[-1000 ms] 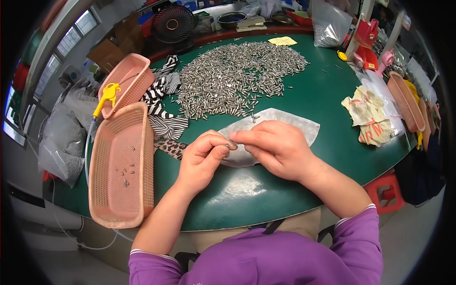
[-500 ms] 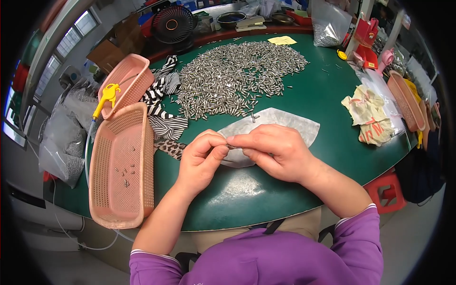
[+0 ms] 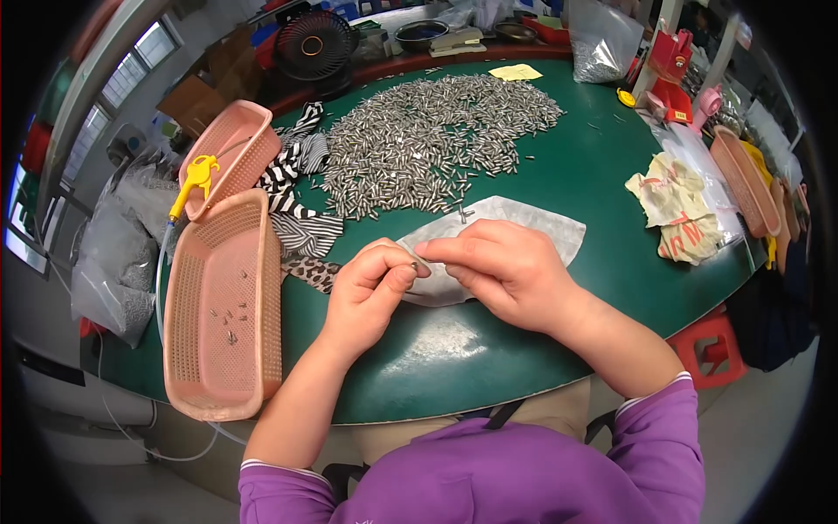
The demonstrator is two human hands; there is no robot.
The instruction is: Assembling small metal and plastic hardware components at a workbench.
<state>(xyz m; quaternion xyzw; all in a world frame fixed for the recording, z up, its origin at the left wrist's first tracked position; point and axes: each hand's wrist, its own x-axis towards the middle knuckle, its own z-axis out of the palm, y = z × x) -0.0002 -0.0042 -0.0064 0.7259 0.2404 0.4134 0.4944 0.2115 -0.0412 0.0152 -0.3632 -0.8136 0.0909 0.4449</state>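
My left hand (image 3: 368, 288) is closed, pinching a small metal pin (image 3: 415, 265) between thumb and fingertips; only its end shows. Close beside it is my right hand (image 3: 515, 272), its index finger stretched toward the left fingertips and its thumb apart from that finger, with nothing visible between them. Both hands are above a pale grey cloth (image 3: 546, 229) on the green table. A couple of loose metal pins (image 3: 464, 214) lie at the cloth's far edge. Beyond them spreads a large heap of silvery metal pins (image 3: 410, 131).
A pink plastic basket (image 3: 269, 306) holding several pins stands left of my forearm, with another pink basket (image 3: 272, 131) and a yellow air gun (image 3: 201, 175) behind it. Striped cloth (image 3: 305, 229) lies beside the heap. A crumpled cream cloth bag (image 3: 676, 205) is at the right; a black fan (image 3: 316, 48) stands behind.
My right thumb and index finger have parted and drawn slightly off the pin. My left hand keeps its pinch in nearly the same place.
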